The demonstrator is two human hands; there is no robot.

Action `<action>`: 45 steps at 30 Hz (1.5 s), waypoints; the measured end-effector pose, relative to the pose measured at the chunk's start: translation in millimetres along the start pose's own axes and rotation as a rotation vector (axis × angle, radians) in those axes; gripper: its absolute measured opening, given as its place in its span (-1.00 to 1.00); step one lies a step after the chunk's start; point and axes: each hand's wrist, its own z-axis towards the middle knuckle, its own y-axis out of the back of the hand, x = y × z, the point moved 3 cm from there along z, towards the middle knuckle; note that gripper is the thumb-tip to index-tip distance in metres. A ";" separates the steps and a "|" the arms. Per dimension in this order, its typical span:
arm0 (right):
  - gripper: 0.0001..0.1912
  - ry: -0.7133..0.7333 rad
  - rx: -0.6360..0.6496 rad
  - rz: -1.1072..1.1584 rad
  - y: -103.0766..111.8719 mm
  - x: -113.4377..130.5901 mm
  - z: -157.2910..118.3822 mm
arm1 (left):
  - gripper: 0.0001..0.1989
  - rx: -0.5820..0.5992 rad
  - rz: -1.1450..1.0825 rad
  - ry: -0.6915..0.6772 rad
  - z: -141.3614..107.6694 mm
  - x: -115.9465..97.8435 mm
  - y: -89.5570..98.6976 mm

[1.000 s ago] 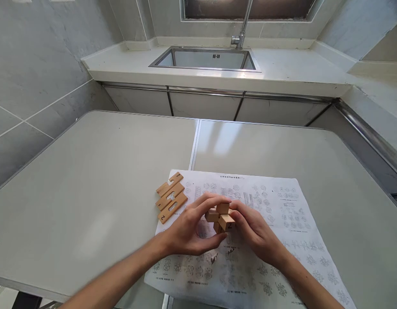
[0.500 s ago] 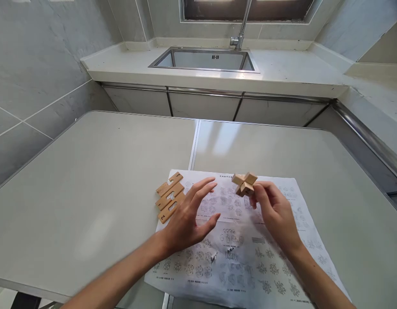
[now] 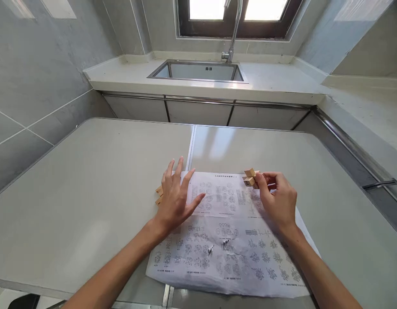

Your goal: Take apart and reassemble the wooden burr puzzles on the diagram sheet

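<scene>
My left hand (image 3: 175, 193) is spread over the upper left corner of the paper sheet (image 3: 198, 236), fingers apart and nothing in its grasp. Beneath and beside it lie flat wooden puzzle pieces (image 3: 159, 195), mostly hidden by the hand; only their left ends show. My right hand (image 3: 277, 197) pinches a small wooden burr puzzle (image 3: 250, 178), made of crossed blocks, above the sheet's upper right part. Rows of small printed diagrams cover the sheet, and it has small tears near its middle.
The sheet lies across the seam of a pale folding table (image 3: 89, 193). Behind the table runs a white counter (image 3: 269, 81) with a sink (image 3: 198, 79) and a tall faucet (image 3: 232, 47). A tiled wall (image 3: 40, 86) stands on the left.
My left hand has moved left and up, covering most of the flat wooden pieces. My right hand has turned the burr puzzle and shifted slightly right. The camera view has tilted up.
</scene>
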 end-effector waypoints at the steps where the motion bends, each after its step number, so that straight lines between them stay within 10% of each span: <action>1: -0.56 0.006 -0.011 -0.012 1.4 -1.8 2.0 | -0.31 0.021 0.014 0.014 0.4 3.4 0.0; 15: -0.49 0.044 0.048 -0.148 41.3 -42.6 5.9 | -0.19 0.203 0.003 0.122 -51.3 53.3 31.0; 23: -0.50 0.014 0.100 -0.255 49.4 -48.6 14.2 | -0.37 0.166 -0.086 0.219 -62.6 48.8 36.6; 34: -0.58 -0.070 0.209 -0.349 59.0 -51.0 14.0 | -0.38 0.232 -0.217 0.017 -62.2 21.5 36.7; 40: -0.61 0.146 -0.061 -0.328 70.0 -18.4 -3.3 | -0.34 0.292 -0.246 -0.108 -50.6 -0.3 25.1; 45: -0.80 0.278 0.129 -0.061 63.6 31.7 -53.0 | -0.40 0.333 -0.296 -0.118 -32.7 -11.3 18.6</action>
